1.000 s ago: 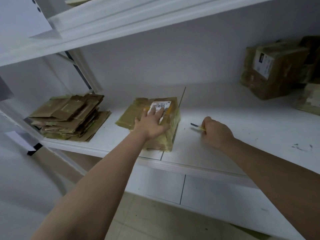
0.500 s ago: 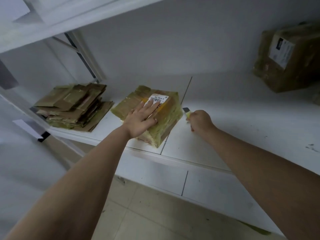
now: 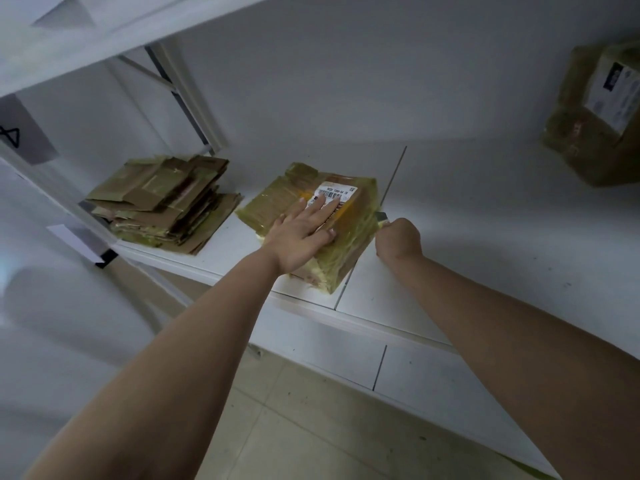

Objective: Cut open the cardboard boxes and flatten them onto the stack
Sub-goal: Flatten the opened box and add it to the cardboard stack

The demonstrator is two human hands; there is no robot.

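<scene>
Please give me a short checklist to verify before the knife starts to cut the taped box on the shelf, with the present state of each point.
1. Box held steady: the left hand lies flat on top of the taped box, fingers straight. Ok.
2. Knife gripped: the right hand is curled round the knife. Ok.
3. Blade at the box: its tip sits at the box's right edge. Ok.
4. Blade actually in the tape: cannot tell.
5. Left fingers away from the blade: they rest near the label, apart from the right edge. Ok.
6. Stack ready: the flattened cardboard stack lies to the left on the shelf. Ok.
</scene>
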